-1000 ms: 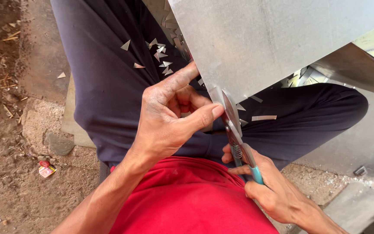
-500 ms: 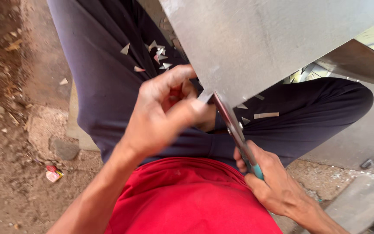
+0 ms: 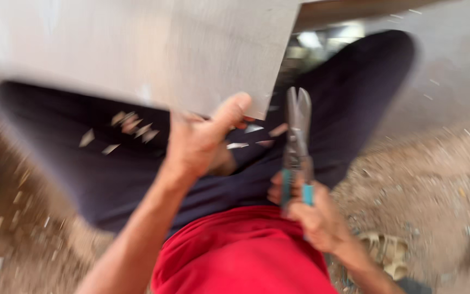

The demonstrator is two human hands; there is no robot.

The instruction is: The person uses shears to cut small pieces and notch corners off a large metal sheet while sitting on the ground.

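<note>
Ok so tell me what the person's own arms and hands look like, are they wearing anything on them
Both arms are bare as far as the picture shows, with no sleeve reaching the forearms. The left hand and the right hand have no gloves, and no watch, ring or band can be made out, though the frame is blurred. The person wears a red top and dark trousers.

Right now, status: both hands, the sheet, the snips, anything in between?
Left hand grips metal sheet at its lower corner. Right hand holds tin snips, blades clear of the sheet. Metal offcuts on the lap; nothing between.

Outdoor metalwork spot, dirt ground (image 3: 425, 196) (sheet-metal offcuts (image 3: 131, 126))
</note>
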